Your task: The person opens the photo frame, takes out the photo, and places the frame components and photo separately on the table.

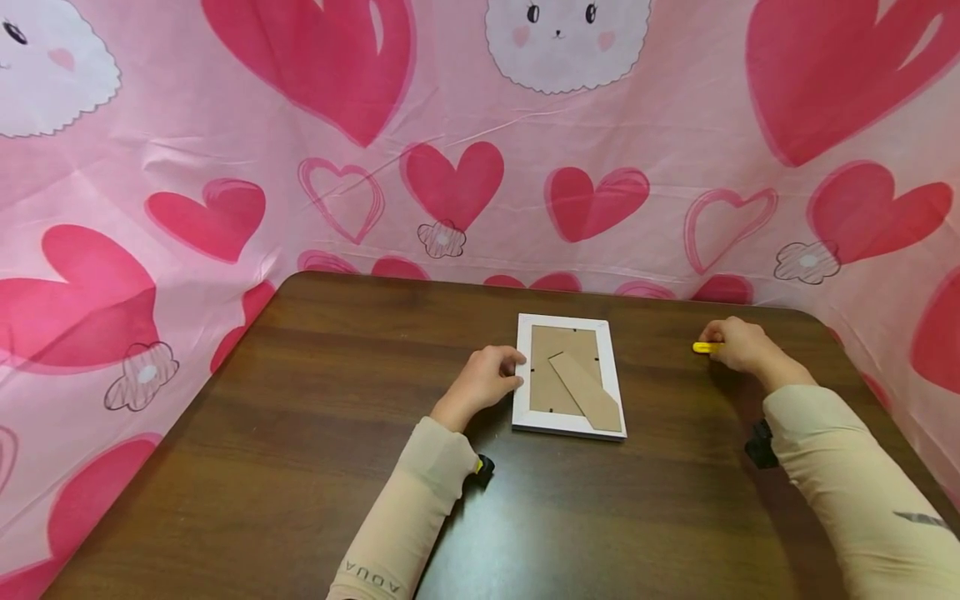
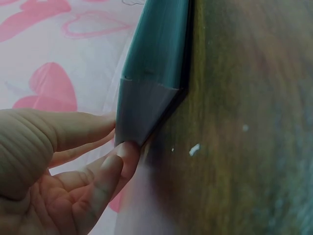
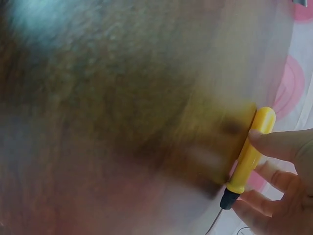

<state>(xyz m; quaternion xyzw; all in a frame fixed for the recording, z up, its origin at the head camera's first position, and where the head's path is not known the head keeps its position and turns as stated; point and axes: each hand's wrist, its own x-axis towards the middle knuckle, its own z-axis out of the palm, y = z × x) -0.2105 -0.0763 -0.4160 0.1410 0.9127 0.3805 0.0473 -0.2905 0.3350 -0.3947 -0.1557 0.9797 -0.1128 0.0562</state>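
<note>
**Picture frame [image 1: 553, 379] lying back up on the bench [image 1: 300, 417]**

The heart-print curtain [image 1: 465, 108] closes off the side beyond the frame. Between them runs only a narrow strip of bench to its far edge; wood spreads wider left of the frame and nearest the person. The frame lies flat, probably turned over so its backing board [image 1: 570, 340] can be reached. The left hand [image 1: 483, 377] rests thumb and fingertips, slightly parted, against the frame's left edge, seemingly to steady it. The right hand [image 1: 742, 344], well to the frame's right, pinches a yellow-handled tool [image 3: 249, 156] between thumb and fingers, with bare wood between it and the frame. The easel stand [image 1: 588, 392] lies slantwise across the frame's back. Small dark tabs [image 1: 533, 370] dot the backing's borders.
</note>
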